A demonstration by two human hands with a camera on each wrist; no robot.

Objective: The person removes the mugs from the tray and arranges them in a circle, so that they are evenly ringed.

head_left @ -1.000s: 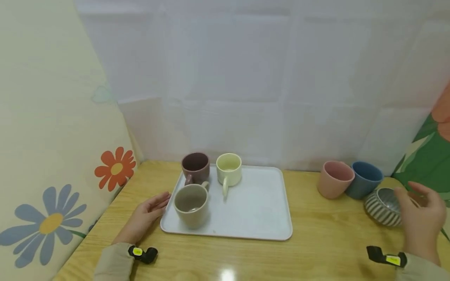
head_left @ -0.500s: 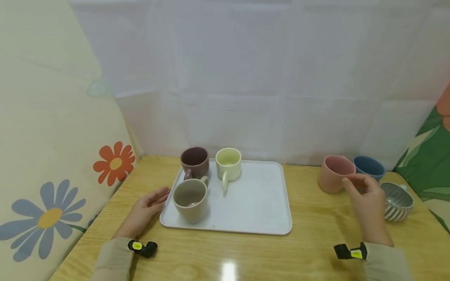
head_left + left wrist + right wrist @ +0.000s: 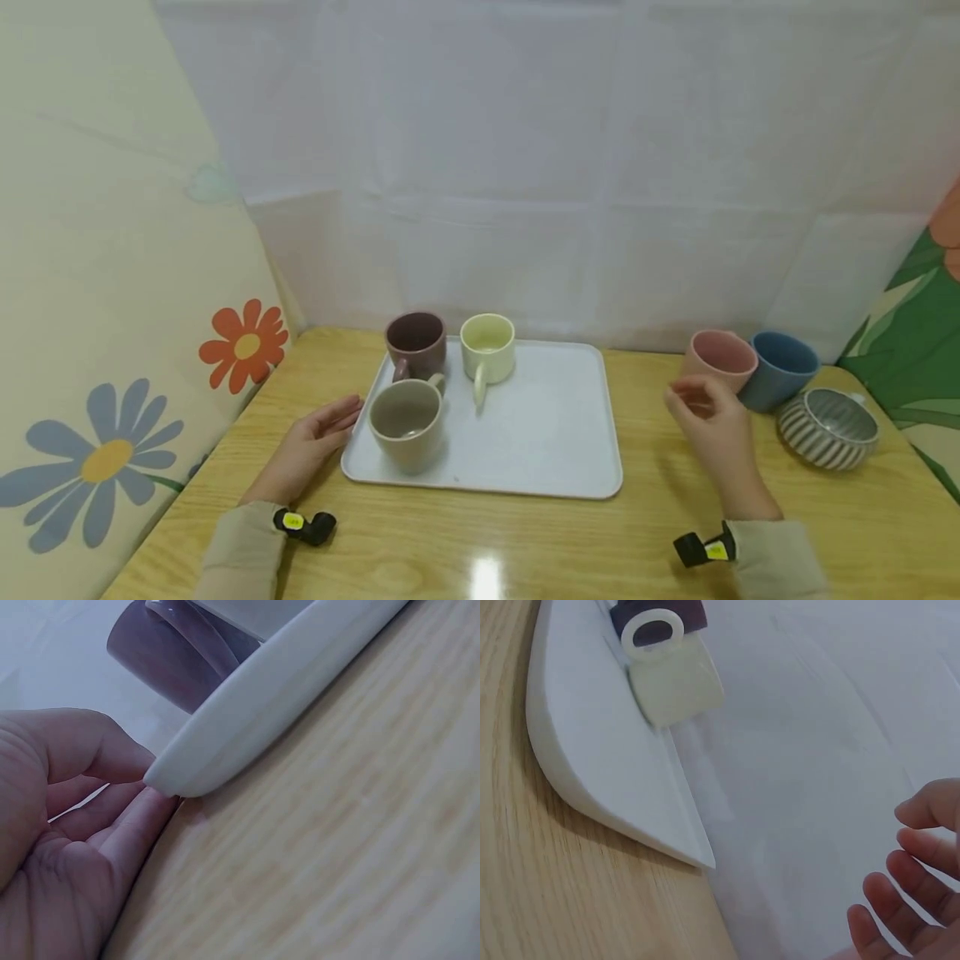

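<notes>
Left hand (image 3: pixel 307 446) (grip relaxed) touches the tray (image 3: pixel 547 425) at nine o'clock; right hand (image 3: pixel 716 429), loosely spread, overlaps pink mug (image 3: pixel 723 357).

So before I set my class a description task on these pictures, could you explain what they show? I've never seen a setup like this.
There is no robot here, just a person's two bare hands. The wide picture comes from a camera on the person's head, looking forward and down. The two close ones come from cameras worn on the left and right wrists.

On the wooden table lies a white tray bearing a plum mug, a pale yellow mug and a beige mug. To its right stand a pink cup, a blue cup and a striped bowl-shaped cup.

The left hand touches the tray's edge. The right hand, in front of the pink cup, holds nothing.
</notes>
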